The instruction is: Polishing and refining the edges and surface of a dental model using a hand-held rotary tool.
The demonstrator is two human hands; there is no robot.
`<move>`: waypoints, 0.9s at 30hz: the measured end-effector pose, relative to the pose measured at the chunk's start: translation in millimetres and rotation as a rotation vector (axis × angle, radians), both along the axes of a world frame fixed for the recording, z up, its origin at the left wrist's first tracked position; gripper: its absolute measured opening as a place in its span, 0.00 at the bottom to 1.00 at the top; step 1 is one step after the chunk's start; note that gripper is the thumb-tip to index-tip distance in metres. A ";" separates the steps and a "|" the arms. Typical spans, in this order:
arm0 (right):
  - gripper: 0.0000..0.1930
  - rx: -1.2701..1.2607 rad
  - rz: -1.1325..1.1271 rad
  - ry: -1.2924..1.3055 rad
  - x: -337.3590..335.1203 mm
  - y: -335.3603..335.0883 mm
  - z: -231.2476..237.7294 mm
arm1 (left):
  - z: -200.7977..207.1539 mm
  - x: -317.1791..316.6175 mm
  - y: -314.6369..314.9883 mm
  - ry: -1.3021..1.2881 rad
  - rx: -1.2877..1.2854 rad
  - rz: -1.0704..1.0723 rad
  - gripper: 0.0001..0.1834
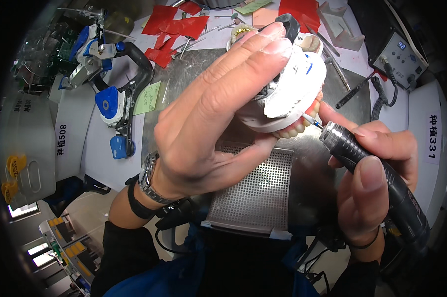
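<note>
Left fingers (233,89) clamp one plaster dental model (290,96); right fingers (371,173) grip one black handpiece (397,195).

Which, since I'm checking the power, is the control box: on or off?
The control box is on: its display glows with blue digits. Whether the handpiece is spinning, I cannot tell.

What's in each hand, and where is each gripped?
Left hand: white dental model, by its left side, between fingers and thumb. Right hand: black handpiece, near its front end.
</note>
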State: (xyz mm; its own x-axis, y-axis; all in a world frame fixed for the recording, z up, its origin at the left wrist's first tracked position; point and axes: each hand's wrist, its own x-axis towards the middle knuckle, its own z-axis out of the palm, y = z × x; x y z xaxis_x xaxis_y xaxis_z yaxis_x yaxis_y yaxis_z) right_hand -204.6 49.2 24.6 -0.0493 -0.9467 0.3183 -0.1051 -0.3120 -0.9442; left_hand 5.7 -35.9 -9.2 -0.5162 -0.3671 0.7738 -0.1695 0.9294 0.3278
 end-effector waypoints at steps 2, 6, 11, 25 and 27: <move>0.20 -0.009 -0.008 -0.002 1.7 0.5 -1.1 | -0.2 0.2 1.3 0.006 0.012 0.002 0.46; 0.20 -0.038 0.010 -0.019 0.1 -0.6 -2.7 | -1.1 0.0 1.5 0.010 0.012 0.009 0.46; 0.20 -0.013 -0.013 -0.010 1.5 0.8 -2.4 | -1.0 -0.3 1.4 0.004 0.006 0.010 0.46; 0.18 -0.046 -0.001 -0.003 -0.3 -1.5 -2.1 | 4.3 3.5 1.4 -0.030 -0.009 -0.013 0.48; 0.18 -0.030 0.032 0.017 -2.1 -1.2 -1.3 | 3.0 3.8 1.3 -0.030 -0.003 -0.016 0.49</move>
State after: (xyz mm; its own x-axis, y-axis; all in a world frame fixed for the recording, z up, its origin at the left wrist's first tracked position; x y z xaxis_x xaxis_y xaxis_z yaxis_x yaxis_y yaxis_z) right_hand -206.7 48.0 23.3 -0.0135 -0.9377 0.3472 -0.1102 -0.3438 -0.9326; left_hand 9.4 -34.7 -6.2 -0.5451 -0.3562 0.7589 -0.1647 0.9331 0.3197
